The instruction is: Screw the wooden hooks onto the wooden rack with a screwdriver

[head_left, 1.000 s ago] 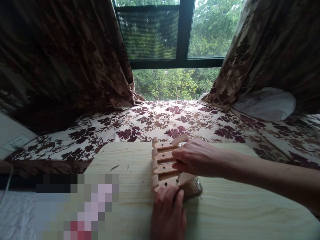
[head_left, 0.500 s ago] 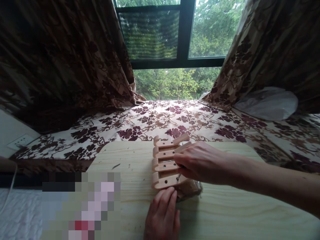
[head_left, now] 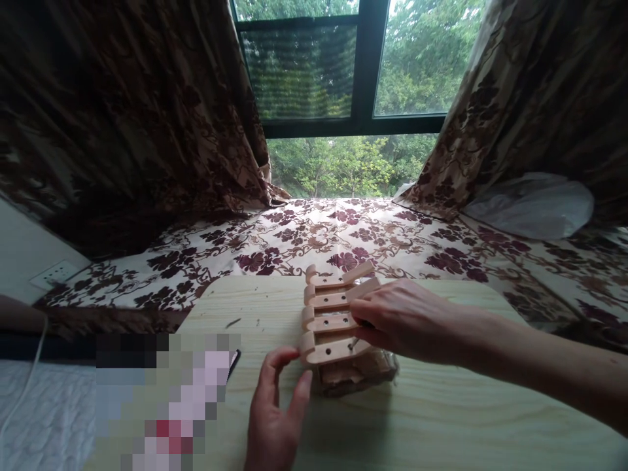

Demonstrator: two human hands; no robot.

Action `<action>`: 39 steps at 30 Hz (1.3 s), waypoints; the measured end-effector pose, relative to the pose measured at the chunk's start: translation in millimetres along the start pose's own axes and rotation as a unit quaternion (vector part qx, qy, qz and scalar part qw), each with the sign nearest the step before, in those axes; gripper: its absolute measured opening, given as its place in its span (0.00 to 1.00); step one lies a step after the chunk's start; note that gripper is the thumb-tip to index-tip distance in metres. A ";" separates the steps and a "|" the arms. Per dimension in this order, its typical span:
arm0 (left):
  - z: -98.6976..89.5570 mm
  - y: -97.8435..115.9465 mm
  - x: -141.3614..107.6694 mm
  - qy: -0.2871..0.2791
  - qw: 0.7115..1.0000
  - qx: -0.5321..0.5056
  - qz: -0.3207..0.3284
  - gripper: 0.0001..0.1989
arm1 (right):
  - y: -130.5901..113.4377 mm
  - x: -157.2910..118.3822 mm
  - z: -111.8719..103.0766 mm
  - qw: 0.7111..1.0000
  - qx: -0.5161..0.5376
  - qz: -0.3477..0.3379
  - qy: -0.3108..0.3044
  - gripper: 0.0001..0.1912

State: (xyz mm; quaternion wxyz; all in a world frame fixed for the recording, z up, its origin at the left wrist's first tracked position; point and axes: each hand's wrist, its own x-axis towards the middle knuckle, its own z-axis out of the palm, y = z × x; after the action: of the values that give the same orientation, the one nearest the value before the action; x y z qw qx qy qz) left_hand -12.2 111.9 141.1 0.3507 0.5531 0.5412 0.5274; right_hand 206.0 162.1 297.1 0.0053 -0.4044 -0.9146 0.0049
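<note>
A pale wooden hook rack (head_left: 331, 320) with several parallel arms, rounded at their left ends and with dark screw holes, lies on a brown packing-wrapped bundle (head_left: 360, 373). My right hand (head_left: 392, 317) is closed over its right side, around a thin metal tool (head_left: 352, 345) whose tip meets the hole in the nearest arm. The tool's handle is hidden in my fist. At the near left corner of the rack is my left hand (head_left: 279, 402), thumb and index finger apart with nothing between them. Its index fingertip is at the rounded end; whether it touches, I cannot tell.
The light wooden table (head_left: 441, 405) carries small dark scraps (head_left: 233, 323) left of the rack. A blurred-out item (head_left: 196, 392) lies at the table's left edge. Behind are a floral-covered sill (head_left: 304, 242), curtains, a window and a white plastic bag (head_left: 532, 206).
My left hand has come off the near side of the rack and bundle, moved left and opened. My right hand stays at the same arm with the tool. The view has shifted slightly.
</note>
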 end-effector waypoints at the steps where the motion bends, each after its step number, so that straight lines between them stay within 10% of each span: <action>1: 1.3 -1.7 4.3 -0.020 0.999 -0.031 -0.032 0.18 | 0.0 -1.0 0.0 1.000 0.001 0.002 0.001 0.06; 9: 8.0 -3.2 23.0 -0.146 0.988 -0.048 -0.027 0.17 | -1.1 -8.8 0.6 1.000 0.003 0.026 0.010 0.08; 25: -2.9 -4.4 26.2 -0.162 0.986 0.024 0.035 0.17 | 8.1 -12.3 11.1 0.999 0.024 0.041 0.018 0.09; 34: 4.2 -3.2 16.7 -0.109 0.994 -0.006 0.019 0.17 | 4.6 -11.7 10.0 0.999 0.017 0.022 0.021 0.07; 39: -6.9 7.1 -1.6 0.020 0.969 0.144 0.200 0.13 | 2.4 -14.7 2.2 0.999 0.038 0.003 0.000 0.06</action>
State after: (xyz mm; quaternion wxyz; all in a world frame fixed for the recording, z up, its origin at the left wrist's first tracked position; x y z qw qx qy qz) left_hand -17.0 107.9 148.9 0.1437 0.6844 0.4965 0.5141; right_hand 217.6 152.8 294.7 0.0207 -0.4070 -0.9123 0.0396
